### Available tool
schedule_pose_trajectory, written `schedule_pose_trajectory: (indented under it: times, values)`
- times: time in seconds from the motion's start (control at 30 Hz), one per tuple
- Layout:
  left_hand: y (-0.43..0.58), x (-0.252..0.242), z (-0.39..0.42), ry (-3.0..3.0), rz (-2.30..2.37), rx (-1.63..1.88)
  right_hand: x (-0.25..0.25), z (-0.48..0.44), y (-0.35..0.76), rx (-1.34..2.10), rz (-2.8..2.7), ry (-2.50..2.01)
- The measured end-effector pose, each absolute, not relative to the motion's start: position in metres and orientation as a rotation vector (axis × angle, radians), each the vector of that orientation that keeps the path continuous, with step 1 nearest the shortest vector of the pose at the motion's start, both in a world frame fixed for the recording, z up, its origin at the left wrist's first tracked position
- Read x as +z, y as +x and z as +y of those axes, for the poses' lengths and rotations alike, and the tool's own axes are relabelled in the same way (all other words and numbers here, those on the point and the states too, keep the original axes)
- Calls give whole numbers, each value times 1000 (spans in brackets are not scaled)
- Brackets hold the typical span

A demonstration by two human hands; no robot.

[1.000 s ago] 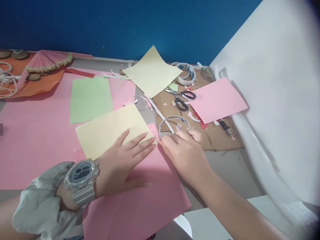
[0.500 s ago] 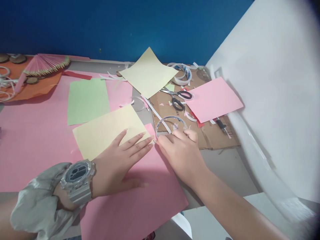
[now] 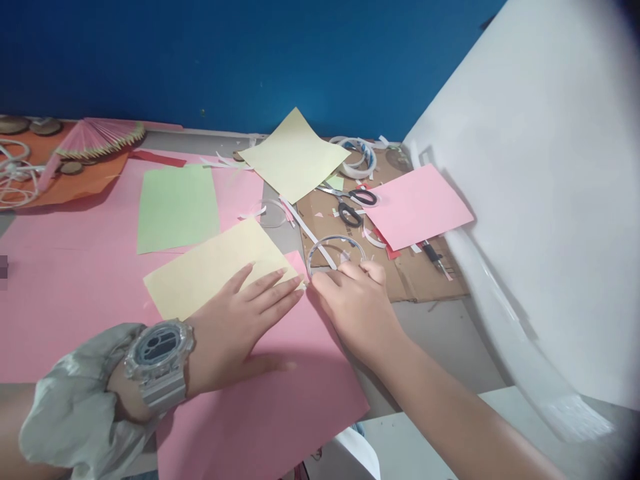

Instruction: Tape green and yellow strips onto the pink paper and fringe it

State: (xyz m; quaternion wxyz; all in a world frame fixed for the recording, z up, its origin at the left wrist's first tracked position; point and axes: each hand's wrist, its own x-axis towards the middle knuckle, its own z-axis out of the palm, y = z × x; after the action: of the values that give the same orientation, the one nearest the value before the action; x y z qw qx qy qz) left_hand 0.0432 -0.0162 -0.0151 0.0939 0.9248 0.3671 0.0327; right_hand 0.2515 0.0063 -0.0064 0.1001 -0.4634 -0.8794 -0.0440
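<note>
My left hand (image 3: 243,327) lies flat, fingers spread, across a pale yellow paper sheet (image 3: 200,270) and a larger pink sheet (image 3: 265,420) under it. A watch (image 3: 161,343) and a grey scrunchie (image 3: 80,407) are on that wrist. Right beside the left fingertips, my right hand (image 3: 357,303) is closed around the near side of a thin roll of clear tape (image 3: 336,239), which stands tilted at the yellow sheet's right corner. The tape's lower part and the right fingertips are hidden by the hand.
Black-handled scissors (image 3: 350,213), a pen (image 3: 434,257), a pink square (image 3: 420,207) and paper scraps lie on cardboard (image 3: 415,280). A yellow square (image 3: 295,157) and tape rolls (image 3: 369,160) are behind. Leftward are green paper (image 3: 177,210) and a folded fan (image 3: 97,139). A white panel (image 3: 540,200) borders the right.
The view has tilted up slightly, so the scene sits a little lower and the right-hand items further left. Both hands keep nearly the same pose, with the tape roll still held.
</note>
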Motion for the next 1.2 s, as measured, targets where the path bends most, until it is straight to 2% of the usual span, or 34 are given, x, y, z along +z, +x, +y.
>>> schedule_pose_trajectory:
  times: [0.23, 0.57, 0.9, 1.2]
  values:
    - [48, -19, -12, 2724, 1116, 221, -8, 8, 253, -97, -2584, -1374]
    - [50, -21, -10, 2707, 1106, 214, -7, 9, 252, -130, -2556, -1379]
    - [49, -18, -3, 2674, 1075, 215, -3, 17, 260, 112, -2572, -1361]
    - [47, 1, -1, 2762, 1208, 237, 26, 18, 259, 136, -2590, -1259]
